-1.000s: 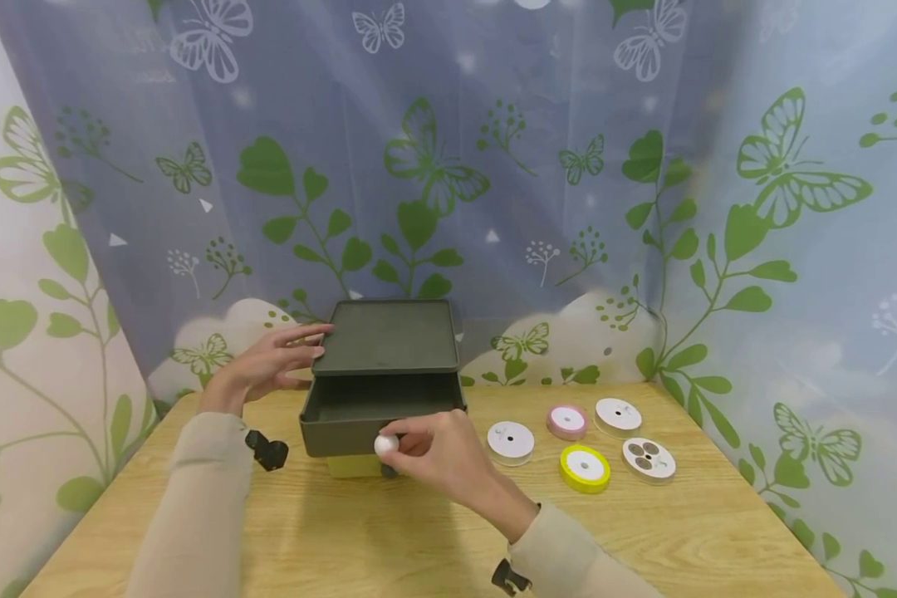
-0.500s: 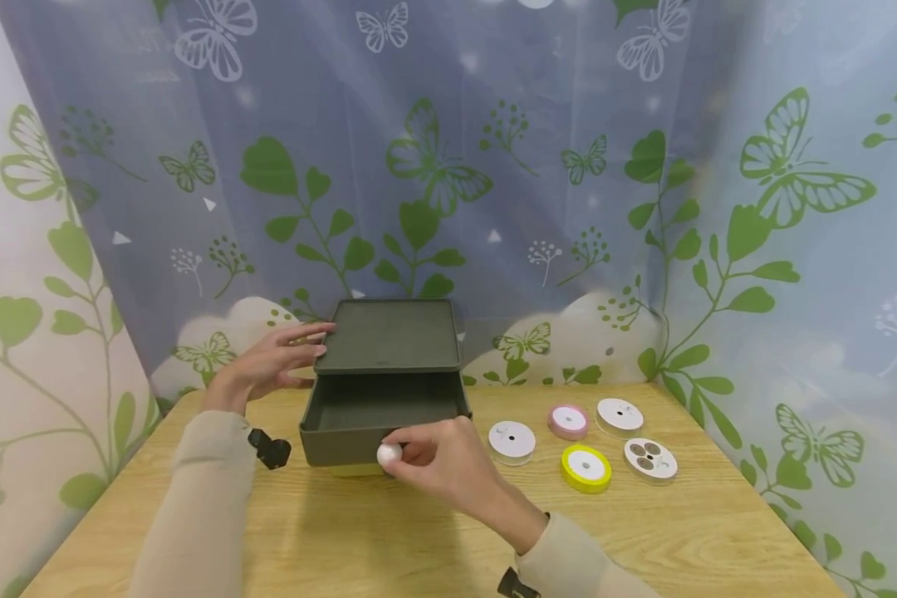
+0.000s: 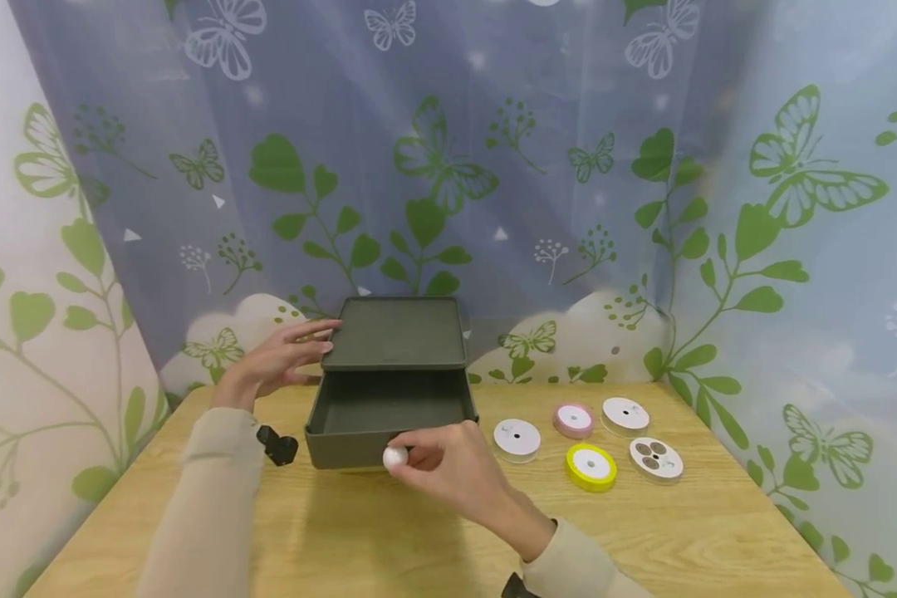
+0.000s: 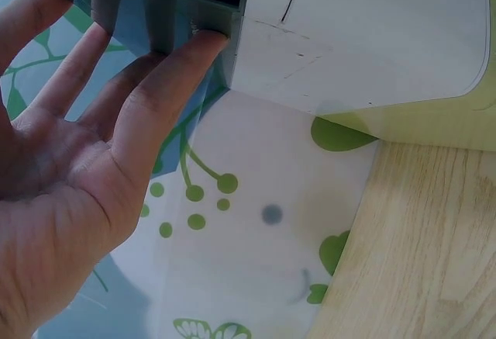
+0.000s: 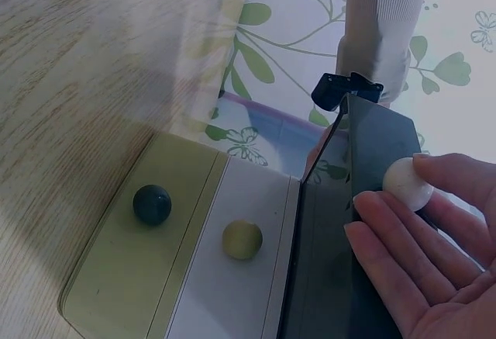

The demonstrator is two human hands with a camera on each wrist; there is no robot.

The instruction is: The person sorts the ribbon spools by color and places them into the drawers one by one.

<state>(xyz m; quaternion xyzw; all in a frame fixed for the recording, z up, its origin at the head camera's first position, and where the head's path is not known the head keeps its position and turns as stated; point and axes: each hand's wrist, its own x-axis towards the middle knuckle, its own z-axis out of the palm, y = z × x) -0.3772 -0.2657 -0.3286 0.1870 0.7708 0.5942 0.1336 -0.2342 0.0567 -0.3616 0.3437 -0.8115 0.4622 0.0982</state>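
Note:
A small desktop drawer unit [image 3: 402, 332] with a dark grey-green top stands at the middle of the table. Its top drawer [image 3: 344, 450] is pulled out, and its visible inside holds nothing. My right hand [image 3: 456, 469] pinches the round white knob [image 3: 394, 458] on that drawer's front between thumb and fingers. Extended fingers of my left hand [image 3: 280, 361] rest against the unit's left upper side; in the left wrist view the fingertips touch the dark casing. Below, the right wrist view shows a white drawer [image 5: 209, 292] with a yellow-green knob [image 5: 242, 240] and a yellow-green drawer [image 5: 112, 269] with a dark knob [image 5: 152, 205].
Several ribbon spools lie flat on the table [image 3: 643, 540] right of the unit, among them a yellow spool [image 3: 590, 467], a pink spool [image 3: 573, 420] and a white spool [image 3: 517, 439]. A patterned curtain [image 3: 523, 274] hangs close behind the unit.
My right hand has drawn the top drawer a little further toward me, so its front now covers the lower drawer in the head view. My left hand stays against the unit. The head view has shifted slightly.

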